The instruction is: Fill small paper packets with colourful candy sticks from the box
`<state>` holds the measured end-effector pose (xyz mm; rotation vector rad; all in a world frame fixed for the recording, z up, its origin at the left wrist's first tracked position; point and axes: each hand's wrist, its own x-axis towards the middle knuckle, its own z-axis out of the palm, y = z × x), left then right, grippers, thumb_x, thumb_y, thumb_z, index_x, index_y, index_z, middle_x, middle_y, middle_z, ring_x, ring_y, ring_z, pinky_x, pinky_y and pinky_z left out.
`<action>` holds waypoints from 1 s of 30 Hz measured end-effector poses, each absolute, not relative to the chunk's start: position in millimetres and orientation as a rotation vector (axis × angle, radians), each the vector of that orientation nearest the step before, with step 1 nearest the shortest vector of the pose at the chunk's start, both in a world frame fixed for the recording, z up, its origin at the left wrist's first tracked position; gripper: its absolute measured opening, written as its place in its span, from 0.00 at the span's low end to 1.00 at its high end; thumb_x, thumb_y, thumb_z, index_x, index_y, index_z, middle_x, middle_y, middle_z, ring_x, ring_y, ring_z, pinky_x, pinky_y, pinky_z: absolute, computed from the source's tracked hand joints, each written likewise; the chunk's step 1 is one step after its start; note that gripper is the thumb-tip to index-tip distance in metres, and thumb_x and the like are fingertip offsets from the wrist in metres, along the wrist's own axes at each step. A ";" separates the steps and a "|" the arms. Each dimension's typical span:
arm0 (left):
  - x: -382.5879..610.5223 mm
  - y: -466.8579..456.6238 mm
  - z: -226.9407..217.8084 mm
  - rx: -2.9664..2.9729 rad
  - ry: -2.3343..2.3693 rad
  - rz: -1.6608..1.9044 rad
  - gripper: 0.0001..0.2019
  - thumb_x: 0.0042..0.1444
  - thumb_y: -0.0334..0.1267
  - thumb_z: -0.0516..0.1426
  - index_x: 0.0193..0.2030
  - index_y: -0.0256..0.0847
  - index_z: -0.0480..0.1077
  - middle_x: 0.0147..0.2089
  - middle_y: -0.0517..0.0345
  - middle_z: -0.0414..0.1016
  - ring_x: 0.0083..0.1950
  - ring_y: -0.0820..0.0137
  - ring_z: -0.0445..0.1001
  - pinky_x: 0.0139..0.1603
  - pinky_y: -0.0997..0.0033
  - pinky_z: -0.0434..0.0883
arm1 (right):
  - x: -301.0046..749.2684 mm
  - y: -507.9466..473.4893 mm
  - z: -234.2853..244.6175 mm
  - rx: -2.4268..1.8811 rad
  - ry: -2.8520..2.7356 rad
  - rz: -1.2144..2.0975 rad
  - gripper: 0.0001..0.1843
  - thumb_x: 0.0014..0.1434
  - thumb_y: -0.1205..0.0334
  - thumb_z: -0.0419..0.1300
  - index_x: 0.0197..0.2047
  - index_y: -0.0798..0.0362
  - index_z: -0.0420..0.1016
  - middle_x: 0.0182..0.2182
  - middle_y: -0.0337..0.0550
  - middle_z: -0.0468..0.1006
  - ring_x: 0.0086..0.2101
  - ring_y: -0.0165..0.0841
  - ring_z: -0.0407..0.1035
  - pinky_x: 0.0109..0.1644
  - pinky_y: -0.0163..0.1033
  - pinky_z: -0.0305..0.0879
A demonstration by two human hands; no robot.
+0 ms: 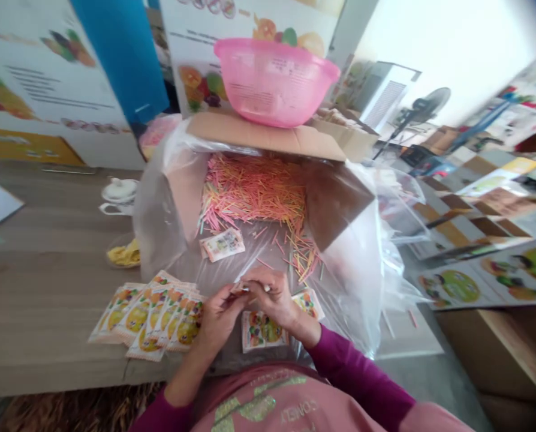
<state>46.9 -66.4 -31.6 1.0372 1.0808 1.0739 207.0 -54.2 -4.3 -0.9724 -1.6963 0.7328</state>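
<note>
My left hand (220, 311) and my right hand (273, 298) meet in front of my body, fingertips pinched close together. Between them is something small and pale, mostly covered by the fingers, so I cannot tell its kind. A whitish tip pokes out by my right fingers. Under my right wrist lie a printed packet (261, 331) with fruit pictures and another packet (310, 303). Left of my left hand, several printed packets (160, 315) are fanned out in an overlapping pile. Just beyond the hands, small packets (223, 245) rest on the plastic sheet.
A cardboard box (268, 135) on its side, lined with clear plastic (349, 288), holds a heap of thin pink and yellow sticks (254, 189), some spilling forward. A pink basin (274, 81) sits on top. Left are a white lidded pot (120, 191) and a dish of yellow pieces (125, 254).
</note>
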 end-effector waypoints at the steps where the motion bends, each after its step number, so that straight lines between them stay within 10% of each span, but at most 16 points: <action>1: 44.7 -67.2 -32.7 1.069 1.105 1.096 0.20 0.50 0.56 0.73 0.39 0.42 0.84 0.37 0.55 0.88 0.41 0.61 0.85 0.49 0.61 0.84 | 205.6 -56.4 -3.8 -0.945 -1.735 0.747 0.16 0.77 0.57 0.59 0.42 0.47 0.88 0.36 0.45 0.89 0.38 0.37 0.83 0.50 0.43 0.80; 6: 4.4 -87.3 -31.8 1.235 1.327 1.073 0.17 0.55 0.56 0.69 0.40 0.45 0.84 0.35 0.57 0.87 0.36 0.61 0.84 0.41 0.65 0.83 | 257.0 -58.6 -6.9 -0.927 -1.941 0.606 0.12 0.75 0.61 0.60 0.54 0.50 0.86 0.43 0.51 0.89 0.42 0.38 0.84 0.50 0.41 0.80; 13: -69.1 -106.5 -37.0 1.760 1.697 0.667 0.14 0.62 0.53 0.60 0.34 0.49 0.80 0.30 0.58 0.83 0.34 0.60 0.82 0.30 0.69 0.73 | 379.0 -43.4 -7.9 -2.043 -2.185 0.390 0.27 0.62 0.80 0.55 0.56 0.55 0.87 0.52 0.56 0.87 0.49 0.42 0.83 0.55 0.43 0.77; 30: -58.2 -95.8 -38.5 1.988 1.959 0.437 0.21 0.67 0.49 0.52 0.55 0.45 0.82 0.56 0.41 0.87 0.54 0.49 0.85 0.53 0.54 0.78 | 357.5 -19.1 -16.1 -2.389 -2.429 0.211 0.24 0.75 0.72 0.50 0.62 0.54 0.83 0.61 0.63 0.78 0.55 0.46 0.80 0.50 0.42 0.77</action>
